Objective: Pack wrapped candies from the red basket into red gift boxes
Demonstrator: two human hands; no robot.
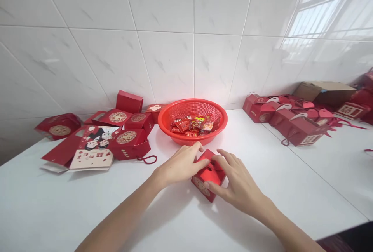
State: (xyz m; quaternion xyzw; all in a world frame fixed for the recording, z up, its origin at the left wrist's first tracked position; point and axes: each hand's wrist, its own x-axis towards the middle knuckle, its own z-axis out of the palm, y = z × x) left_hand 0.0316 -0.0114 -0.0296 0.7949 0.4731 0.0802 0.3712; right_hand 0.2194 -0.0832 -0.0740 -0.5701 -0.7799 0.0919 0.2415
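Note:
A small red box (204, 184) with a gold round pattern stands on the white table (163, 221), turned with one corner toward me. My left hand (182, 164) lies along its left side, the thumb on the top flaps. From the right, my right hand (236, 178) rests on the box with fingers spread, the thumb over the front edge and the fingertips at the rear flaps. Just behind my hands is a red plastic basket (192, 140) holding several wrapped sweets (198, 124).
At the left lie several red boxes (128, 143) and a cream printed card (91, 159). Several red boxes with handles (303, 129) stand at the right, near a brown cardboard box (329, 86). A tiled wall (163, 61) rises behind the table.

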